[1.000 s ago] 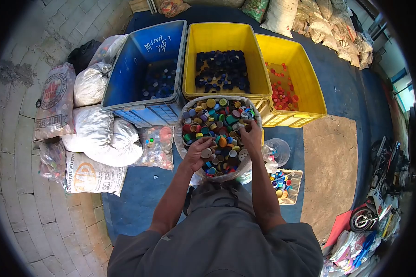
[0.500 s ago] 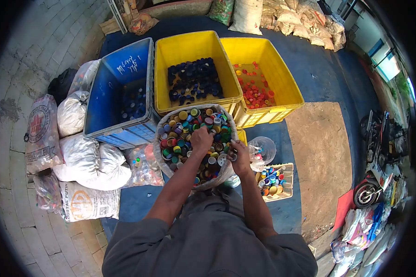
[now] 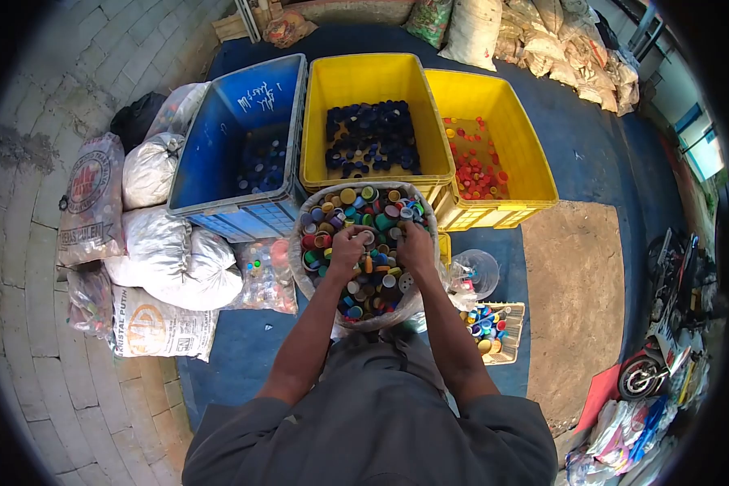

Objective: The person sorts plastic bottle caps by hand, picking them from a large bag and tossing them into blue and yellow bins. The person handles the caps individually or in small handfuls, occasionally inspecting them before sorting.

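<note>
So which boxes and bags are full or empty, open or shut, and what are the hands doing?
Sack, open, nearly full of mixed caps.
Blue crate, open, few blue caps at the bottom.
Middle crate, open, dark caps cover the bottom.
Right crate, open, scattered red caps.
Basket, open, part full.
White bags, shut.
Left hand, on the caps, fingers bent.
Right hand, on the caps, fingers bent.

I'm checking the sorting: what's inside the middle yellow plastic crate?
Dark blue bottle caps lie loose on the floor of the middle yellow plastic crate, with bare yellow showing around them. Whatever lies beneath the caps is covered.
</note>
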Demonstrator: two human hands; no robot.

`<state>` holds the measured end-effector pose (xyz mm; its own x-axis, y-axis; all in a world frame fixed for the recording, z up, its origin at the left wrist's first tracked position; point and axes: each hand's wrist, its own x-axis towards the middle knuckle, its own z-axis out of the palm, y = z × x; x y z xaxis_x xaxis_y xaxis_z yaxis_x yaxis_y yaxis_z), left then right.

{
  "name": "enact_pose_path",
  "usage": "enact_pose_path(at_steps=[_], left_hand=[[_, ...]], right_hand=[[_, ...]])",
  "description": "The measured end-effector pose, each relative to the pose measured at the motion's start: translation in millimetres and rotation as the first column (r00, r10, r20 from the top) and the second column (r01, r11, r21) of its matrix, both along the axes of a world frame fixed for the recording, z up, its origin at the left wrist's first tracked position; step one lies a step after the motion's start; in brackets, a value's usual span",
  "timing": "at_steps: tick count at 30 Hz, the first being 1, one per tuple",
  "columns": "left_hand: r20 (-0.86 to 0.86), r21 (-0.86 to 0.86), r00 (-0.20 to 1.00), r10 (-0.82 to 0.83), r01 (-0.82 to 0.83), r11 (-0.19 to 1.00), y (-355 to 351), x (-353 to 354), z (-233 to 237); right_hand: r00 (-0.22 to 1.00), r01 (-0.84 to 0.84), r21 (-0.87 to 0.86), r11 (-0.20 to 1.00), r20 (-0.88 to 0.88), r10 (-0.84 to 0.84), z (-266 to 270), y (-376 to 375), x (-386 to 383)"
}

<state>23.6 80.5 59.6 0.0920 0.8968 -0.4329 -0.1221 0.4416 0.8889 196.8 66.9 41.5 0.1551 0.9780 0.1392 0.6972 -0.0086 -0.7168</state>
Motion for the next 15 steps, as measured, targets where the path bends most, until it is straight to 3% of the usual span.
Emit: enact_pose_path(at_steps=[3,7,12,15], left_hand=[[0.36,-0.129,0.926,0.11,-0.067,0.989,-12,-26,-1],[0.448,-0.288,0.877,0.175,-0.044,0.956,-33,-41,11],[0.305,-0.215,0.952,-0.024,0.094,0.972,-52,-36,1],[0.001,-0.052,0.961,-0.276,0.276,0.96,-62,-21,1]], right_hand=[[0.989,0.021,-0.126,0.992,0.145,-0.003,-1,9,-12],[0.973,0.04,-0.214,0.976,0.231,0.01,2,6,-24],[0.981,0.035,-0.238,0.971,0.194,0.013,9,4,-27],[0.975,0.037,-0.255,0.966,0.221,0.022,4,7,-23]])
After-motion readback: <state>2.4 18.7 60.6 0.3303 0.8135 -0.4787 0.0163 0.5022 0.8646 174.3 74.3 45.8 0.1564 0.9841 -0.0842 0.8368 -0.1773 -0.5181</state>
